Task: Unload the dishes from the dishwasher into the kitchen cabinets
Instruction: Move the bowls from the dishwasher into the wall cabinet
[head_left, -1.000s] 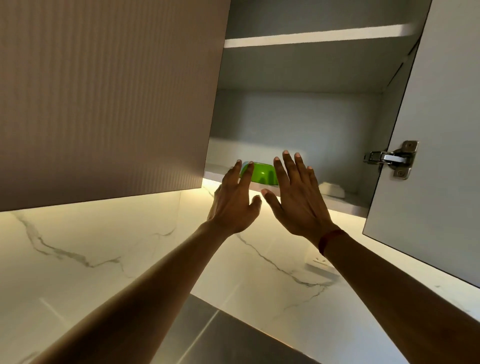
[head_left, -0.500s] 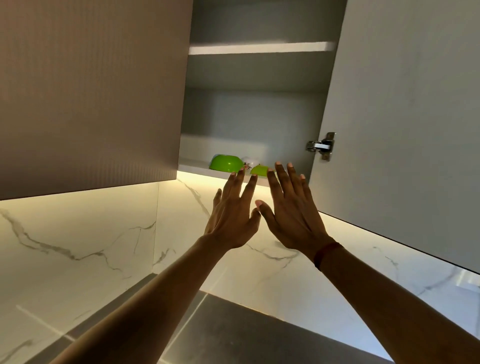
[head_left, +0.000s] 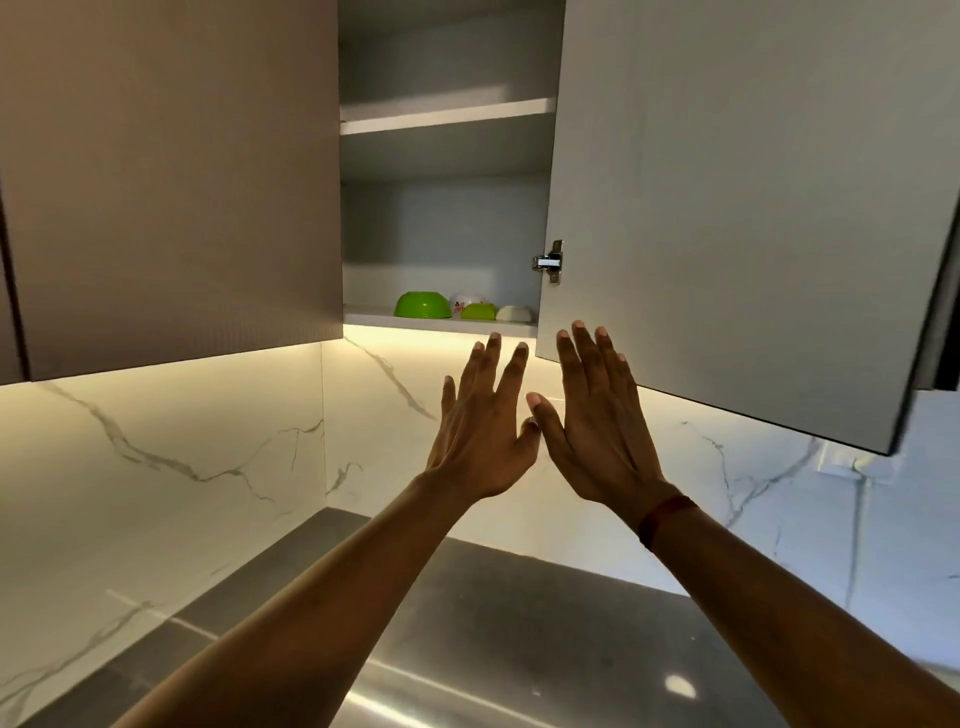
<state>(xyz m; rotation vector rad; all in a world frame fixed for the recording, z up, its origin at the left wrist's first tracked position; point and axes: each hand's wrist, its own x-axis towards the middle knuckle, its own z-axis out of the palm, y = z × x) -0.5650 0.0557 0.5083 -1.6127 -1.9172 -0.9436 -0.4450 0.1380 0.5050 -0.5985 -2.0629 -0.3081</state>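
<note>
**A:** White marble wall (head_left: 156, 467) lit from under the cabinets, a dark bench (head_left: 519, 623) below it, and one cabinet (head_left: 441, 223) open above, its door (head_left: 727, 208) swung out to the right on a steel hinge (head_left: 549, 261). Where are the dishes?

**B:** Four bowls stand along the near edge of the lower shelf (head_left: 374, 318), and they look turned upside down. The large green bowl (head_left: 422, 305) is on the left and the patterned white bowl (head_left: 469, 300) sits just behind. Next comes the small green bowl (head_left: 479, 311), then the plain white bowl (head_left: 513, 313) at the right end. From this low angle you see nothing on the upper shelf (head_left: 447, 117).

**A:** And my hands?

**B:** Your left hand (head_left: 480, 436) and right hand (head_left: 597, 431) are raised side by side below that shelf, backs toward you, thumbs nearly meeting. The grip of each is apart, with the fingers straight and nothing held. Your right fingertips (head_left: 579, 332) overlap the door's lower corner in the view, and I can't tell whether they touch it.

**A:** Which step is this?

**B:** I'd judge you're between loads, since the bowls are shelved and both hands are free. The dishwasher is out of view, so you can't read how much is left. The next move calls for lowering your arms, turning to the dishwasher and taking up another dish. Watch that door corner beside your right hand, and leave the door open if more is coming.
</note>
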